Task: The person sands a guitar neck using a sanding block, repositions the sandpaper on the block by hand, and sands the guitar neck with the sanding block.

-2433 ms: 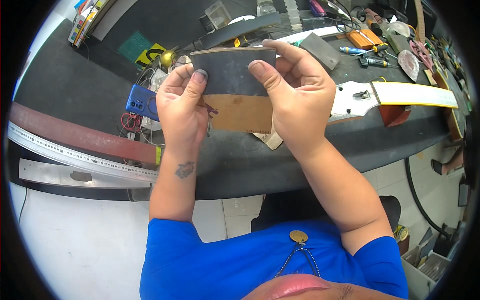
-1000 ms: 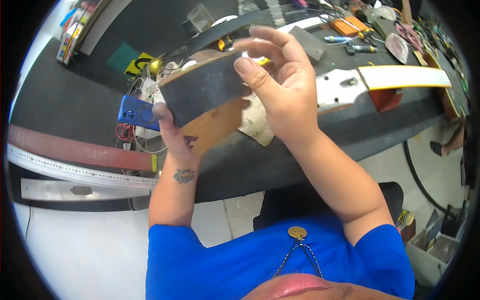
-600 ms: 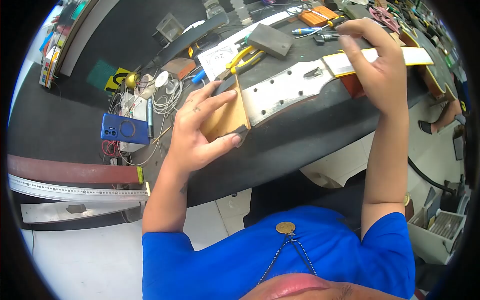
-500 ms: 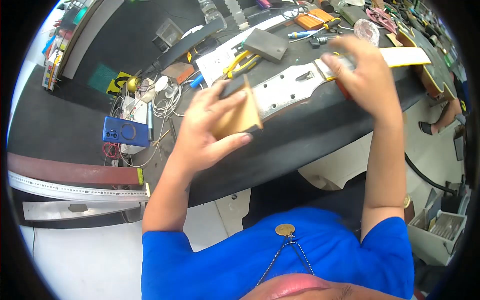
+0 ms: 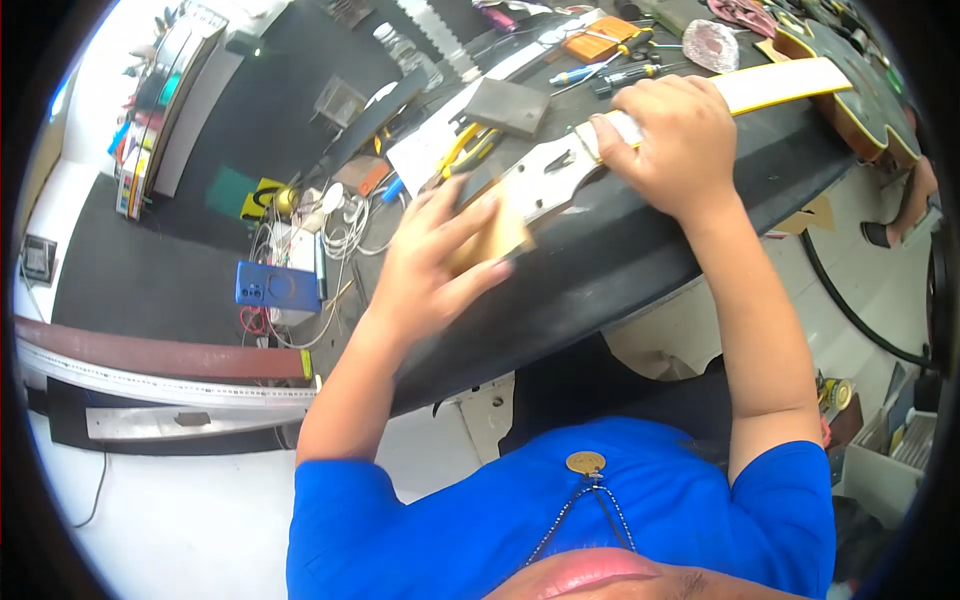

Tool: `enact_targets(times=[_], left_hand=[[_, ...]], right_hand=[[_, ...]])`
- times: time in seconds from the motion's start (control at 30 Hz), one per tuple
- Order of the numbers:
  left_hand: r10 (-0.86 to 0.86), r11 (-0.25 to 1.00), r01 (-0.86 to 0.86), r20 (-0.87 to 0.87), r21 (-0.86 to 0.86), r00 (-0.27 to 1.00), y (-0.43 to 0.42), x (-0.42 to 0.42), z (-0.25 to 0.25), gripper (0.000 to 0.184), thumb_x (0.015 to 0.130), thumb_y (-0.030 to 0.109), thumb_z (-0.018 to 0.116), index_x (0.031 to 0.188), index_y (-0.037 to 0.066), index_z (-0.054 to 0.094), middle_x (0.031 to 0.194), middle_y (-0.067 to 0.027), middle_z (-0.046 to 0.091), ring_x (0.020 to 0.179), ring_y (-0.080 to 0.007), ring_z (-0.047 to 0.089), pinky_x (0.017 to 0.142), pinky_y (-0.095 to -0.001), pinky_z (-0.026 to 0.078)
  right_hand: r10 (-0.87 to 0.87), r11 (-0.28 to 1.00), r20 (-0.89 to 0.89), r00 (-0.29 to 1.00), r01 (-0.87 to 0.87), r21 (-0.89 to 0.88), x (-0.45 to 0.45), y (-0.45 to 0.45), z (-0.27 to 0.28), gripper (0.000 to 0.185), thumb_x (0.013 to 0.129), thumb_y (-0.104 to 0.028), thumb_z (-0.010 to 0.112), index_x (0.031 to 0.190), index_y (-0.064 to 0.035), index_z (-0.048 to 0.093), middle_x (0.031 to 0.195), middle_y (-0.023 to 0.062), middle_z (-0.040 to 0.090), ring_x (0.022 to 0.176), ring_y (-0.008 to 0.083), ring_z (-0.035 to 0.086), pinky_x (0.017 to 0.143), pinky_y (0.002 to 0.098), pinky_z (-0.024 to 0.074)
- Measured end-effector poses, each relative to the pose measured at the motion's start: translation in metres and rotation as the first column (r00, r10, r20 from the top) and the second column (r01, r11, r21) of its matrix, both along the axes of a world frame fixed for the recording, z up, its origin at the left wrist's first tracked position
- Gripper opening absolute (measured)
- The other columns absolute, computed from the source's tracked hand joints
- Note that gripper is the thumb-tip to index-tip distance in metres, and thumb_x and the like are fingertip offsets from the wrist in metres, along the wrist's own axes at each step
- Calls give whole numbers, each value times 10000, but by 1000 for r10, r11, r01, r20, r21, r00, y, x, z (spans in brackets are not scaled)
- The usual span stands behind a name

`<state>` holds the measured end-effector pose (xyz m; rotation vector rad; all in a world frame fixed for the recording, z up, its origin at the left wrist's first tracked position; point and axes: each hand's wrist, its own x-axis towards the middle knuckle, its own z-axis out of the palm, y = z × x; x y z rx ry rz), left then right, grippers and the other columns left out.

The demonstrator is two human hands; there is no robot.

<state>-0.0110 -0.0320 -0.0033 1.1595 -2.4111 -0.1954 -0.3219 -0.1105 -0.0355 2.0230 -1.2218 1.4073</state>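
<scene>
My left hand (image 5: pixel 420 262) is closed on a tan sanding block (image 5: pixel 503 232), thumb on the near edge and fingers over the far one. The block is slightly blurred and covers the end of a guitar headstock (image 5: pixel 552 178), hiding most of its peg holes. My right hand (image 5: pixel 678 145) is wrapped round the guitar neck just past the headstock, thumb on top. Beyond it, the white-covered fretboard (image 5: pixel 790 86) with yellow edging runs right to the dark guitar body (image 5: pixel 868 105).
Behind the headstock lie a grey block (image 5: pixel 508 106), yellow-handled pliers (image 5: pixel 466 150) and screwdrivers (image 5: pixel 625 80). A blue phone (image 5: pixel 277 286) rests near tangled cables at left. Long rulers (image 5: pixel 180 385) lie at the lower left. The dark bench's front edge (image 5: pixel 560 330) curves before me.
My right hand has come down from a blurred, raised position and closed round the neck. My left hand has shifted slightly with the sanding block, and the whole view has turned a little.
</scene>
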Motion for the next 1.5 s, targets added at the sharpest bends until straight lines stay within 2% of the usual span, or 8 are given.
enact_targets(times=[0.2,0.33,0.5,0.63,0.73,0.9,1.07,1.5], left_hand=[[75,996,-70,-101,46,992,-30,-22,3,674,863,385,867,1413,29,708,1494,-369,585,1388,-452,586,1176,-458,422],[-88,992,88,-2,-92,996,-5,-40,3,685,849,415,865,1401,38,717,1435,-369,611,1315,-550,568,1165,-548,430],[181,978,-173,-60,118,982,-25,-7,3,681,834,385,871,1386,15,722,1466,-366,603,1324,-492,590,1178,-505,419],[-57,994,55,-18,-95,998,2,-55,0,676,844,377,882,1415,56,715,1487,-350,588,1375,-506,541,1188,-542,412],[32,998,-30,25,-63,999,-13,12,-15,690,831,365,882,1413,35,716,1453,-353,614,1333,-481,570,1162,-541,424],[9,994,-7,18,-108,1000,1,-60,4,618,887,324,844,1421,45,709,1491,-346,582,1333,-512,533,1153,-549,428],[28,998,-27,5,-58,1000,-3,4,-15,724,839,366,878,1463,56,680,1564,-314,550,1351,-486,526,1177,-546,407],[-12,987,16,26,-159,1000,-7,-42,-2,657,832,321,897,1395,43,704,1518,-298,598,1291,-478,570,1131,-540,450]], right_hand=[[-9,1000,1,1000,9,19,2,-3,0,399,850,-454,717,683,-92,701,684,74,681,748,289,674,811,439,505],[-15,1000,0,1000,15,-3,1,-2,-3,387,848,-456,717,703,-96,723,689,68,689,736,287,673,812,436,507],[-23,1000,9,1000,23,13,4,0,-4,387,847,-461,719,704,-102,725,686,65,689,732,283,672,808,434,508],[-10,1000,11,1000,9,23,0,-1,-3,366,844,-446,723,731,-98,729,714,72,698,753,282,678,822,428,505],[3,1000,4,1000,-3,23,1,6,4,331,860,-398,722,768,-80,728,751,57,697,791,285,674,814,426,500],[4,999,-3,1000,-4,49,4,6,3,319,851,-384,728,757,-79,730,749,56,702,783,286,675,815,419,501],[-38,998,-14,999,39,50,2,5,3,342,853,-412,723,768,-81,740,766,59,714,785,286,678,823,420,504],[-16,998,-17,1000,17,54,3,3,3,337,854,-407,719,771,-81,739,756,69,712,780,291,680,810,431,508]])
